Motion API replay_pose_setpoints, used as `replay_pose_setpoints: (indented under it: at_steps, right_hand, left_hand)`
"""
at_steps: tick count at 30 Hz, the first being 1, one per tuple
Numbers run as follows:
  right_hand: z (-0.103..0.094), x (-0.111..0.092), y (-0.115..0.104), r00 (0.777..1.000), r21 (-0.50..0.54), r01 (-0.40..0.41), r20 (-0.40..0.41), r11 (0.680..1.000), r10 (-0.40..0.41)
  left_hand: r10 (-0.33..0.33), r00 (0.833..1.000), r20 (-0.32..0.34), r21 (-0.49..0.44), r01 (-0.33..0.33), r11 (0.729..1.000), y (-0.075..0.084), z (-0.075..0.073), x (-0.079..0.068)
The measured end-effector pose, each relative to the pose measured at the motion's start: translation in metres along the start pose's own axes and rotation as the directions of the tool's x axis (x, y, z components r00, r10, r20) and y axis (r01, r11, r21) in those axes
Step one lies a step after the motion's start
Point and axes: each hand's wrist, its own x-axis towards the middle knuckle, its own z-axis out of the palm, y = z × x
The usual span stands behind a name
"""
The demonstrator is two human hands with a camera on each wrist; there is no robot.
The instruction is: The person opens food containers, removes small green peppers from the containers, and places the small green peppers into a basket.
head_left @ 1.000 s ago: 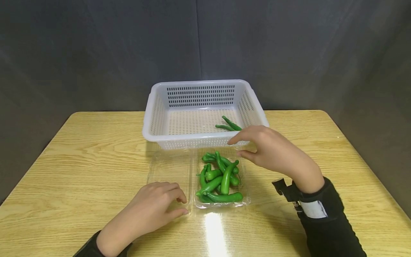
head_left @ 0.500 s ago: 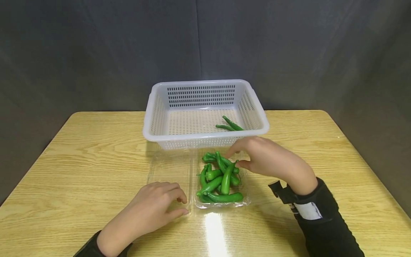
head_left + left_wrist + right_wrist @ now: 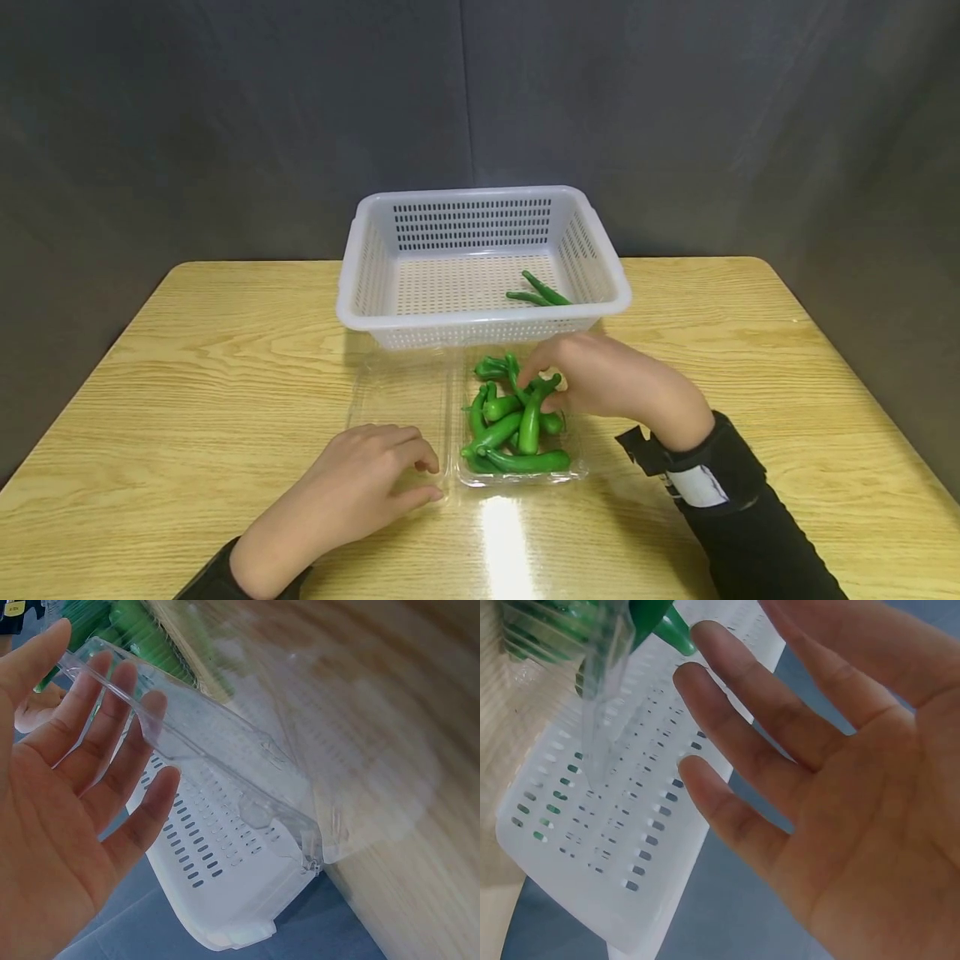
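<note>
My left hand stays beside the clear hinged box, its fingers loosely bent at the lid. In the left wrist view the fingertips of this left hand overlap the lid's clear rim. The other half of the box holds a heap of green chili peppers. My right hand reaches down into the heap from the right, thumb and index finger parted around the upper peppers. In the right wrist view its other fingers are spread and loosely straight; thumb and index tips are hidden.
Behind the box stands a white perforated basket with a few green peppers in its right front corner. All of it rests on a wooden table. A dark backdrop rises behind the table.
My right hand has come down from near the basket's front rim into the peppers, moving left and towards me. The left hand has kept its place.
</note>
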Motion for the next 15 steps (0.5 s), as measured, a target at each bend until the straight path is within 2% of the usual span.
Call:
replay_pose_setpoints:
  at_steps: [9, 15]
  right_hand:
    - [0.008, 0.006, 0.0, 0.999, -0.054, -0.032, 0.024, 0.998, 0.033]
    - [0.012, 0.009, 0.001, 0.999, -0.085, -0.049, 0.007, 0.995, 0.05]
  left_hand:
    - [-0.002, 1.0, -0.001, 0.011, 0.002, 1.0, 0.001, 0.0, 0.0]
    - [-0.003, 1.0, -0.002, 0.015, 0.003, 1.0, 0.001, 0.0, 0.0]
